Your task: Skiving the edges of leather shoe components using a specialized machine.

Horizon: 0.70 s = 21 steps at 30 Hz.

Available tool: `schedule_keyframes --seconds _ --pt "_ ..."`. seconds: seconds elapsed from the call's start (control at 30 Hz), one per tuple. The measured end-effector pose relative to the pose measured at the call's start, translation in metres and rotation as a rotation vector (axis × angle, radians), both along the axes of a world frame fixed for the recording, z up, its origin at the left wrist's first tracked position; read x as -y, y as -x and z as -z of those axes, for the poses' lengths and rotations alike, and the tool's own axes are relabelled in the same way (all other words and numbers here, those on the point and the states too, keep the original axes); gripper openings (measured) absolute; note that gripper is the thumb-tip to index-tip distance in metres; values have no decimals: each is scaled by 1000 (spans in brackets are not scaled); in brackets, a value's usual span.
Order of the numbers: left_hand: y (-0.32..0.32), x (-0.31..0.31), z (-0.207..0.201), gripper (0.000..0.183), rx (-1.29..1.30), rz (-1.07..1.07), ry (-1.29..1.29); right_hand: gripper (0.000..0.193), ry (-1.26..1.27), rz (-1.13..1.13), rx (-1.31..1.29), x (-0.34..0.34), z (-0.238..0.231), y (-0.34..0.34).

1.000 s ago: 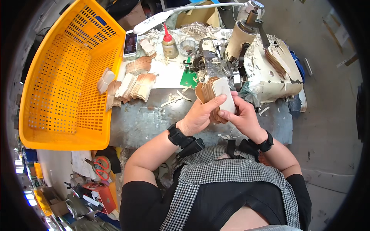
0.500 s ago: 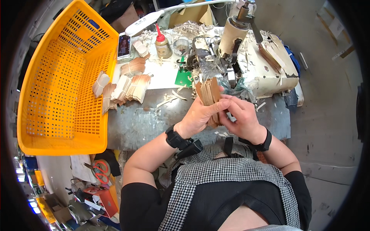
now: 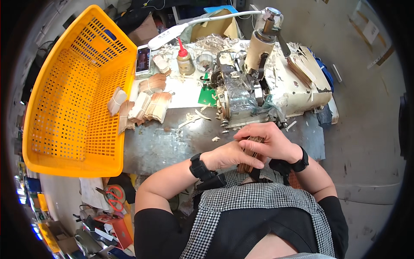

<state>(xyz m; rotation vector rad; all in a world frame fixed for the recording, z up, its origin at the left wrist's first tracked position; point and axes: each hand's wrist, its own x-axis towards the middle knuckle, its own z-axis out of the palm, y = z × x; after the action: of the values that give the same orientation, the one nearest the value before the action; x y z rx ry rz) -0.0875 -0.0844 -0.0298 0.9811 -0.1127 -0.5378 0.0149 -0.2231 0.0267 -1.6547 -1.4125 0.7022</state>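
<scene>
Both my hands are closed around a stack of thin brown leather-like pieces [image 3: 247, 167], close to my apron at the table's front edge. My left hand [image 3: 230, 156] grips it from the left side, its fingers partly hidden. Over the upper end curls my right hand [image 3: 269, 140], thumb and fingers on either side of the stack. Much of the stack is covered by my fingers. Straight ahead stands a bench machine [image 3: 243, 93] with a cream cylinder-shaped post, its metal parts dusted with pale scraps.
Left of the table is a large yellow plastic basket [image 3: 32, 146]. Beside it lie several banded bundles of pale and brown pieces [image 3: 157, 106]. Farther back are a phone [image 3: 143, 59], a red-capped bottle [image 3: 185, 64], a clear cup [image 3: 204, 61] and a white lamp [image 3: 168, 36]. Orange-handled scissors [image 3: 115, 198] are at lower left.
Both hands have come down toward my body with the stack, which is now lower and more covered. My right hand has shifted from its side to over its top. The view has tilted slightly.
</scene>
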Motion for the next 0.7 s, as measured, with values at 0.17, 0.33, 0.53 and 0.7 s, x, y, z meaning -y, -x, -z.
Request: schedule_keyframes --seconds 0.17,0.33,0.53,0.7 --pt "6 1 -7 29 -61 -111 -73 30 -89 -44 95 -5 2 8" --pt "2 -5 -5 27 29 -177 -24 34 -167 131 -131 -2 -10 7" --pt "-11 -21 -24 26 187 -742 66 47 -13 220 -677 7 8 2" --pt "-18 -12 -22 31 128 -742 53 34 66 169 -633 3 9 8"
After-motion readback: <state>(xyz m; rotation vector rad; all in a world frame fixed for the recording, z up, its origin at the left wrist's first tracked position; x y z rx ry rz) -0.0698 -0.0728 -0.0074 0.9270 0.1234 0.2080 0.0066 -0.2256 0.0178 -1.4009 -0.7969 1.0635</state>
